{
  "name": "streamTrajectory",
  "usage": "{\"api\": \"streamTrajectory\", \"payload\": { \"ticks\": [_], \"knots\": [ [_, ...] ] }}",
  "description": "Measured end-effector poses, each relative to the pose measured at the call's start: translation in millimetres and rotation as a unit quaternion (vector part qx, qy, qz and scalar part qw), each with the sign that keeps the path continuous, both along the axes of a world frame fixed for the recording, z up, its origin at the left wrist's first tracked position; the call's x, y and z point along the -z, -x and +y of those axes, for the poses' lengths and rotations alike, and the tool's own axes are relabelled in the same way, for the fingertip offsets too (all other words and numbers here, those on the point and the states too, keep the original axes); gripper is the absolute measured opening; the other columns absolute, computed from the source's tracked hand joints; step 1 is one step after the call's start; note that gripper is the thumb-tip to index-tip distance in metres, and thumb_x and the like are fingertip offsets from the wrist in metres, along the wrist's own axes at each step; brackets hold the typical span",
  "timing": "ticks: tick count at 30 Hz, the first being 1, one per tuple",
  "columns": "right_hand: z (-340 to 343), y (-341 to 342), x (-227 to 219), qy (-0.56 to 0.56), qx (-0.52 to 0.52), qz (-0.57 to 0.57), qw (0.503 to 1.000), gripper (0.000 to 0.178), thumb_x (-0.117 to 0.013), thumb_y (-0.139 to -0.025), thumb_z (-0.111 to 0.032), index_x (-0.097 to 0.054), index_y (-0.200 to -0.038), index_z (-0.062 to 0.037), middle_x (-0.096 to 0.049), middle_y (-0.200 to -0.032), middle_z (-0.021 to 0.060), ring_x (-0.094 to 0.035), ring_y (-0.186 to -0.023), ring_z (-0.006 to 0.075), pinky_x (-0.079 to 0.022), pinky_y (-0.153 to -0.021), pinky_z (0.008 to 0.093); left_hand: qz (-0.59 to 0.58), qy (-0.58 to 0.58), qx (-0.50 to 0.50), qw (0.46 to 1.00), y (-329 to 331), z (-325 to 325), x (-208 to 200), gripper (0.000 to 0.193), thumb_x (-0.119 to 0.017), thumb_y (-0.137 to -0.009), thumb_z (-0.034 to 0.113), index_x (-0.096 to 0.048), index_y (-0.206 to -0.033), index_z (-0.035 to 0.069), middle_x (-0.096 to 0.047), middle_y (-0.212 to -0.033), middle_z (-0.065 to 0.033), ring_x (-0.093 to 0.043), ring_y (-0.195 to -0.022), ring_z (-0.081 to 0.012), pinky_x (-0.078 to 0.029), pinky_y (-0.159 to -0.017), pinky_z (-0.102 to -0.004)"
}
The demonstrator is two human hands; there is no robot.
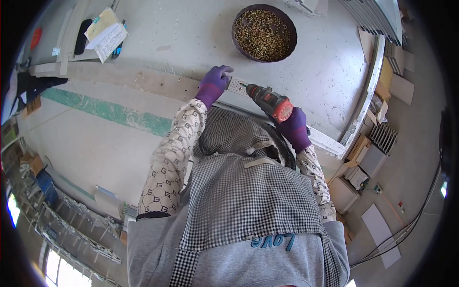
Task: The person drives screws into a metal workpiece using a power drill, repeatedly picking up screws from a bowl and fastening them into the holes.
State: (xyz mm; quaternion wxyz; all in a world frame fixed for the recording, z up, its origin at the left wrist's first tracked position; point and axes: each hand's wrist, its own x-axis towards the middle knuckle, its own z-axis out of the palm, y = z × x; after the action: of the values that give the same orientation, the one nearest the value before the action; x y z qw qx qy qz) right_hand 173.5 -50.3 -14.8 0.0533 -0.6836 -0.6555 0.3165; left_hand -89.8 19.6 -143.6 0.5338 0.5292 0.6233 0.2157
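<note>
Power drill [270, 101] held over near side of counter [330, 86], bit angled at holed metal strip [239, 88]; contact cannot be told. Part of strip is covered by drill body. Drill is gripped by right hand [294, 125], gloved purple; its fingers are wrapped round the handle, largely hidden. Strip's left end is met by left hand [216, 81], also gloved; fingers are bent there, whether pinching cannot be told. Beyond the strip, dark round bowl [293, 42] is filled with small brass-coloured fasteners [263, 33]. Far left, papers [106, 36] are laid beside black oblong object [83, 37]. Counter's right side is bordered by pale metal rail [366, 91]; grey panels [375, 24] are stacked at far right corner.
</note>
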Motion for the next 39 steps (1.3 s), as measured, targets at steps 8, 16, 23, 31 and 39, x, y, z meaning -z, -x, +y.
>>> {"api": "streamTrajectory", "payload": {
  "ticks": [8,16,23,31,39],
  "knots": [
    [12,22,5,0.066,-0.012,-0.039,0.997,0.029,-0.073,-0.074,-0.033,-0.07,-0.082,-0.0053,-0.065,-0.074,0.0208,-0.065,-0.074,0.0394,-0.051,-0.066,0.0448,0.084,-0.046,0.09,0.991,-6,-2,-2,0.033,-0.066,-0.076,0.01,-0.065,-0.109,0.012,-0.056,-0.087,-0.0075,-0.059,-0.08,-0.0223,-0.049,-0.077,-0.0345],
    [15,35,-11,0.073,-0.036,-0.064,0.995,0.033,-0.073,-0.075,-0.04,-0.07,-0.084,-0.0084,-0.068,-0.075,0.0171,-0.066,-0.073,0.0367,-0.052,-0.063,0.0435,0.077,-0.038,0.079,0.993,-8,-6,-7,0.033,-0.066,-0.075,0.011,-0.065,-0.108,0.012,-0.057,-0.086,-0.0067,-0.059,-0.082,-0.0234,-0.048,-0.078,-0.0356],
    [20,42,-14,0.109,-0.042,-0.122,0.986,0.032,-0.073,-0.075,-0.04,-0.07,-0.082,-0.0082,-0.067,-0.074,0.0177,-0.066,-0.072,0.0374,-0.052,-0.063,0.0453,0.083,-0.045,0.075,0.993,-9,-1,-16,0.029,-0.068,-0.074,0.006,-0.066,-0.103,0.012,-0.062,-0.091,-0.0099,-0.062,-0.084,-0.0273,-0.051,-0.077,-0.0379],
    [32,56,-13,0.189,-0.032,-0.167,0.967,0.036,-0.067,-0.076,-0.043,-0.071,-0.086,-0.0091,-0.069,-0.082,0.0185,-0.067,-0.079,0.0369,-0.053,-0.07,0.0447,0.08,-0.073,0.076,0.991,-6,-4,-2,0.031,-0.067,-0.072,0.005,-0.066,-0.103,0.007,-0.06,-0.09,-0.0104,-0.06,-0.086,-0.028,-0.048,-0.079,-0.0379],
    [36,61,-20,0.2,-0.074,-0.19,0.958,0.029,-0.063,-0.079,-0.038,-0.072,-0.092,-0.0143,-0.07,-0.086,0.0147,-0.067,-0.083,0.0336,-0.054,-0.073,0.0423,0.05,-0.083,0.074,0.992,-14,-10,19,0.031,-0.067,-0.07,0.004,-0.066,-0.101,0.004,-0.06,-0.09,-0.0118,-0.059,-0.082,-0.028,-0.048,-0.078,-0.0371]
  ]
}}
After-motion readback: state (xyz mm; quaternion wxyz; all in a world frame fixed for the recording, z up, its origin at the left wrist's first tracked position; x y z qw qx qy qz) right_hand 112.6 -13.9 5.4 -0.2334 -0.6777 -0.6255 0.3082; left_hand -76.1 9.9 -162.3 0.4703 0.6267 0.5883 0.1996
